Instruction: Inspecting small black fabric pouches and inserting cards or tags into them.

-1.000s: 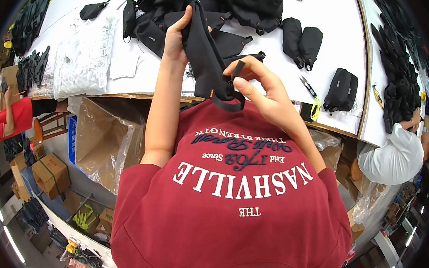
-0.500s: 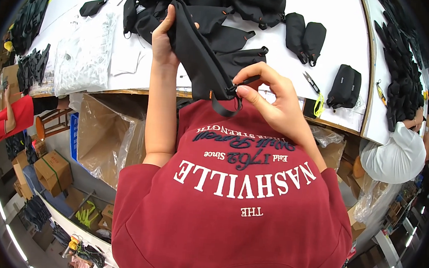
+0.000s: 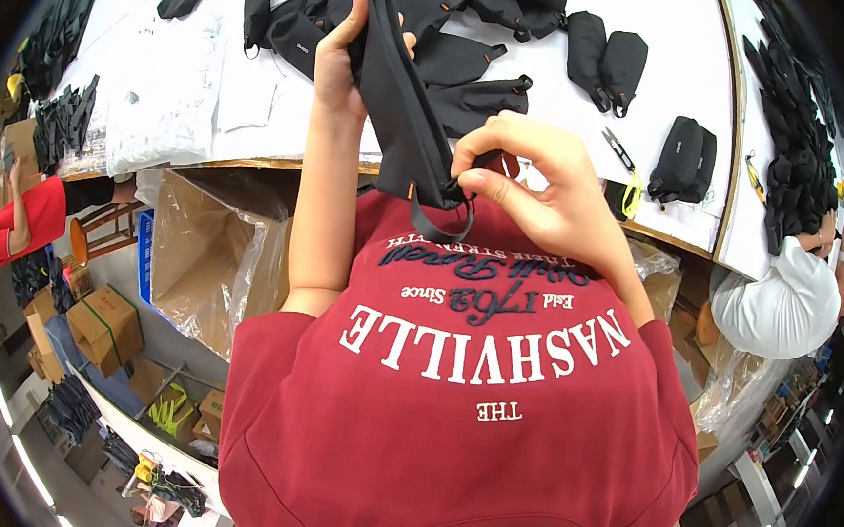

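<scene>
A long black fabric pouch (image 3: 398, 110) with a zipper along its edge slants between my hands, above the table's front edge. My left hand (image 3: 341, 67) is wrapped round its upper end, thumb on the near side. At the lower end, beside the zipper, the thumb and forefinger of my right hand (image 3: 536, 178) pinch together; the exact bit between the fingertips is mostly hidden, though it looks like the zipper end. Below them hangs a black strap loop (image 3: 441, 233), and a small orange tab (image 3: 409, 191) sticks out of the seam.
More black pouches (image 3: 466, 59) lie heaped beyond my hands on the white table. To the right are two pouches (image 3: 585, 55), thread snips (image 3: 621, 150) and another pouch pair (image 3: 682, 159). A clear plastic bag (image 3: 163, 113) lies left. Co-workers in red (image 3: 28, 226) and white (image 3: 780, 298) sit aside.
Both hands and the pouch have shifted slightly to the right, the pouch's upper end also a little farther away. The two grips look the same.
</scene>
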The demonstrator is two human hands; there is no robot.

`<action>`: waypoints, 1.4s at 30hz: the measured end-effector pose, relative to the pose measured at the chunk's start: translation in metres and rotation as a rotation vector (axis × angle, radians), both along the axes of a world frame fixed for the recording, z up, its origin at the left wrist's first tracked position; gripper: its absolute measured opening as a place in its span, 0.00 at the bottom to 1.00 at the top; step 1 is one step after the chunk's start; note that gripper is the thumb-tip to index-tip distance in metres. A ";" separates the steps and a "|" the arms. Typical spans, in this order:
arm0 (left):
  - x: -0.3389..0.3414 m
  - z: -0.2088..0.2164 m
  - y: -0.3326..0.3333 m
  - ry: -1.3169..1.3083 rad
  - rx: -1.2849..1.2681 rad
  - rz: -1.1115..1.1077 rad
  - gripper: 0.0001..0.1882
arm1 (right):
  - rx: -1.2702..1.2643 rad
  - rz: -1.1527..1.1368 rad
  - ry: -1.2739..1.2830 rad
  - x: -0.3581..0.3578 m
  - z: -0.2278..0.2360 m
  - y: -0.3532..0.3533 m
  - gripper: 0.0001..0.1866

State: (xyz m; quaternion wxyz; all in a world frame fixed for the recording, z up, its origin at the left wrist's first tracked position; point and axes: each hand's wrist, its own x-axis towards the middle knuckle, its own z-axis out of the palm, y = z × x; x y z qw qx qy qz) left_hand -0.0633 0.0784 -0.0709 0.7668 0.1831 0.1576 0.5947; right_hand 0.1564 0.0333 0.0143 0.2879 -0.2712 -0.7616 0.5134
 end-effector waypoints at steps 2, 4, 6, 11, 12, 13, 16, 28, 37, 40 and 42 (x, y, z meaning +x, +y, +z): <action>0.001 0.001 -0.002 0.106 -0.044 0.103 0.19 | -0.013 0.069 -0.026 0.003 -0.003 0.002 0.06; -0.001 -0.002 -0.001 0.110 -0.173 0.198 0.19 | -0.017 0.019 -0.008 0.006 -0.013 0.004 0.07; 0.003 0.006 -0.004 0.248 -0.267 0.298 0.19 | -0.120 -0.080 -0.016 0.008 -0.013 0.005 0.12; 0.009 0.015 -0.036 0.338 -0.260 0.285 0.21 | -0.550 -0.215 0.052 0.022 -0.037 0.014 0.20; 0.000 0.008 -0.047 0.419 -0.145 0.186 0.28 | -0.779 -0.194 0.046 0.033 -0.041 0.019 0.20; 0.004 0.018 -0.059 0.583 -0.081 0.217 0.34 | -0.946 -0.213 0.172 0.034 -0.041 0.020 0.19; -0.004 0.010 -0.070 1.270 0.510 0.339 0.50 | -1.220 -0.244 0.357 0.056 -0.073 0.016 0.19; 0.013 0.009 -0.072 0.897 -0.022 0.008 0.12 | -0.165 -0.152 0.013 0.033 -0.041 0.008 0.33; 0.006 0.005 -0.080 1.118 0.287 -0.357 0.34 | -0.220 -0.186 -0.151 0.054 -0.062 0.016 0.12; -0.007 -0.003 -0.083 1.131 0.105 -0.670 0.29 | -0.235 0.002 -0.312 0.069 -0.058 0.024 0.13; -0.007 -0.005 -0.077 1.105 0.169 -0.701 0.27 | -0.231 0.004 -0.309 0.076 -0.057 0.026 0.13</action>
